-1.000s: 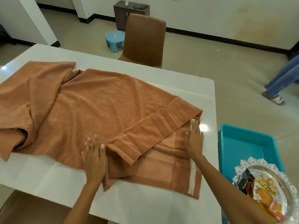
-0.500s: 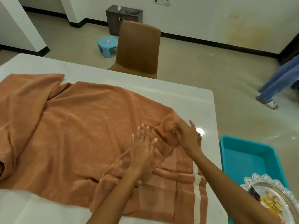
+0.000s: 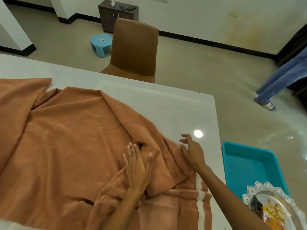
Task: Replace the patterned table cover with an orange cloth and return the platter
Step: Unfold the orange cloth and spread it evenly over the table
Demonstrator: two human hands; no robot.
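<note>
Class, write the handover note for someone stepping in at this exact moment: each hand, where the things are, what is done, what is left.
Left hand: flat, fingers straight, pressing the orange cloth near its bunched fold.
Right hand: open, fingers spread at the cloth's right edge, no grip on anything.
Cloth: on the white table, wrinkled, right end folded over.
Platter: off the table, on the teal bin.
Done: patterned cover not in view, orange cloth laid.
Left: unfold and smooth it, return the platter.

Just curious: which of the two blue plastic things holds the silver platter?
The teal tray beside the table; the platter sits on its near end. The pale blue stool stands bare.
</note>
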